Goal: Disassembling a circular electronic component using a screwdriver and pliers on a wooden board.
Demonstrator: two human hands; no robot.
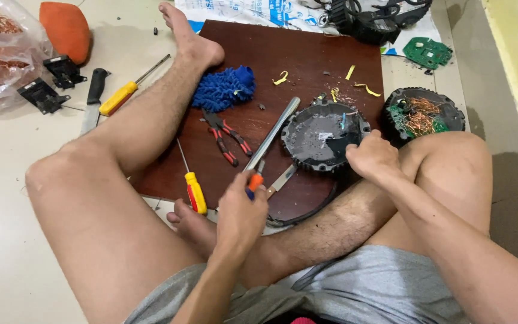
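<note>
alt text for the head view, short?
Seen from above, a person sitting on the floor grips an orange-handled tool in the left hand while the right hand steadies a round black housing on a dark wooden board. Red pliers, a yellow screwdriver and a blue cloth lie on the board.

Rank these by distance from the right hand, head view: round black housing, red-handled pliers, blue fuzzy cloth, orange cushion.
1. Round black plastic housing: the right hand rests on its right edge.
2. Red-handled pliers: left of the housing, mid-board.
3. Blue fuzzy cloth: up and left of the pliers, by the foot.
4. Orange cushion: far top left, off the board.
</note>
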